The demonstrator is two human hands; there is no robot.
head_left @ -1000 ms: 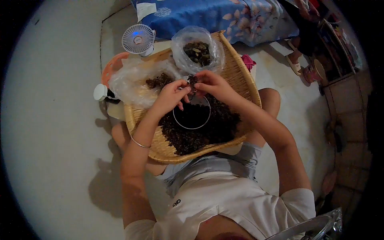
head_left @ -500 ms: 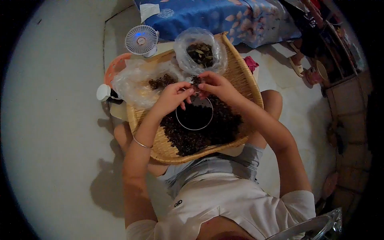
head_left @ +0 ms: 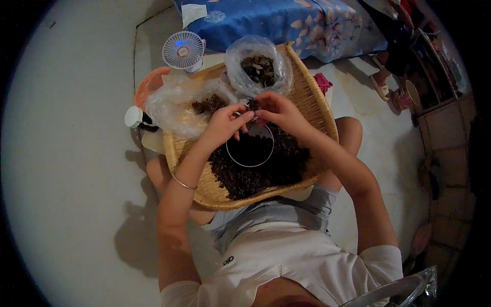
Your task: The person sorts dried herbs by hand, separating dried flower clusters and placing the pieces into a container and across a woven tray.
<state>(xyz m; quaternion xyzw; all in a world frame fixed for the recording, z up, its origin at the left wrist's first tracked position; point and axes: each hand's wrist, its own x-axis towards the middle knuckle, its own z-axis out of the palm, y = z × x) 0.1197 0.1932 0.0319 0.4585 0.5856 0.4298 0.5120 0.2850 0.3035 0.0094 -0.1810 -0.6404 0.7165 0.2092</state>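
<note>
My left hand (head_left: 225,123) is closed in a pinch, its fingertips meeting those of my right hand (head_left: 276,110) above a round bowl with a thin pale rim (head_left: 249,167). A small clump of dark dried plant bits (head_left: 252,104) shows at the fingers of my right hand, which is closed too. What my left fingertips pinch is too small to make out. Around the bowl, a heap of dark dried pieces (head_left: 230,179) covers the near part of a shallow woven bamboo tray (head_left: 319,105). The bowl looks dark inside, its contents hard to tell.
A clear plastic bag (head_left: 169,110) with brown pieces lies at the tray's left; another bag (head_left: 284,66) holds dried leaves. Beyond are a small white fan (head_left: 183,50), an orange basket (head_left: 148,84) and a white-capped bottle (head_left: 134,117). Another person's foot (head_left: 379,87) is at the upper right.
The whole view has shifted very slightly. My hands stay together over the bowl, with only small finger movement; the right fingers have drawn a little closer to the left.
</note>
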